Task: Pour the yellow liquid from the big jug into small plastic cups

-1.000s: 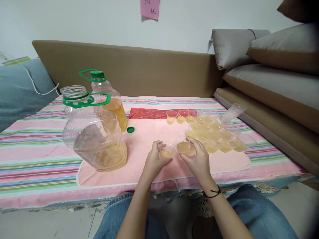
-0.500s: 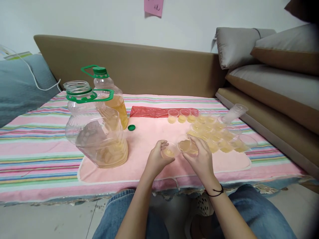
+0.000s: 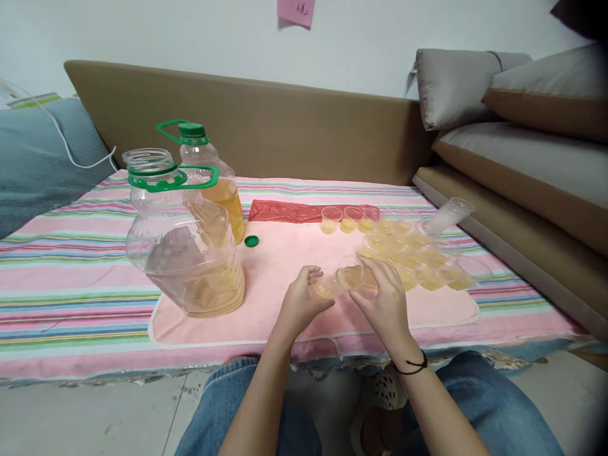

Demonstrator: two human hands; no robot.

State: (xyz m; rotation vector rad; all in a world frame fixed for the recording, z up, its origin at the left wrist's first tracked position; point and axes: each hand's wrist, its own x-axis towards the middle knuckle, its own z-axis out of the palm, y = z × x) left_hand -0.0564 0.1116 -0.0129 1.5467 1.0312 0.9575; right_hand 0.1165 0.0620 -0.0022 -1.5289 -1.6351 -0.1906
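- While the left hand (image 3: pixel 303 297) grips a clear round plastic cup (image 3: pixel 325 289) mid-frame, the right hand (image 3: pixel 386 294) grips a second clear cup (image 3: pixel 352 278), tilted.
- Pouring seems in hand; next calls for steady rims.

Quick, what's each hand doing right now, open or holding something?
Left hand: closed around a cup.
Right hand: closed around a tilted cup.

Over there a clear plastic cup (image 3: pixel 325 290) holds a little pale yellow liquid, a second clear cup (image 3: pixel 352 278) tilted toward it, rims close.
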